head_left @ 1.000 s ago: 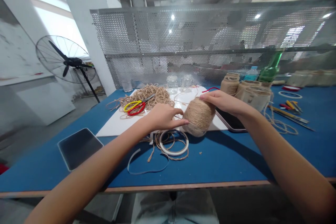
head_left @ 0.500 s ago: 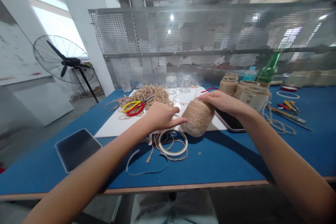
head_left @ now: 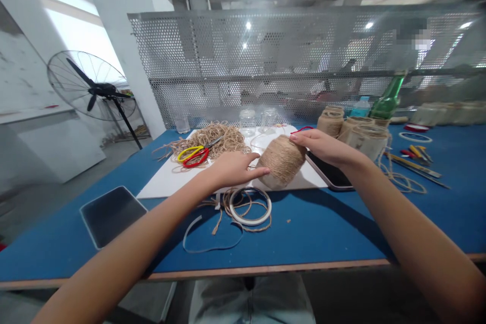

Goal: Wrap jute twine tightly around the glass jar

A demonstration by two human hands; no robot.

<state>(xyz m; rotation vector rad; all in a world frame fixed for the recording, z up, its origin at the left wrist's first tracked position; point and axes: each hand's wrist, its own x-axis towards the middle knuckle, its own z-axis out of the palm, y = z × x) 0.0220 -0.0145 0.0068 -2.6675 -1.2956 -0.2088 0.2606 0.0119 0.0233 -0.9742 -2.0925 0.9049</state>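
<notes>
Between the two hands, a ball of jute twine [head_left: 281,161] is being held above the far right part of a white board [head_left: 163,186], with its underside either touching the board or just clear of it; the view does not settle which. The right hand [head_left: 326,146] is curving over the ball's upper right side, while the left hand [head_left: 231,169] is reaching in from the left, its extended fingers [head_left: 254,167] touching the ball's flank. The hands are staying apart, with the ball between them. Beyond the grip, two clear glass jars [head_left: 247,121] are standing at the board's far edge, and jars wrapped in twine [head_left: 366,142] are clustering to the far right. Behind these, a green glass bottle [head_left: 388,96] and a water bottle [head_left: 360,107] are standing, any lettering too small to read. Left of the grip, yellow-and-red-handled scissors [head_left: 193,156] are lying on a heap of loose twine [head_left: 224,136]. Below the grip, a roll of white tape [head_left: 250,215] is lying on the blue table [head_left: 315,228].
</notes>
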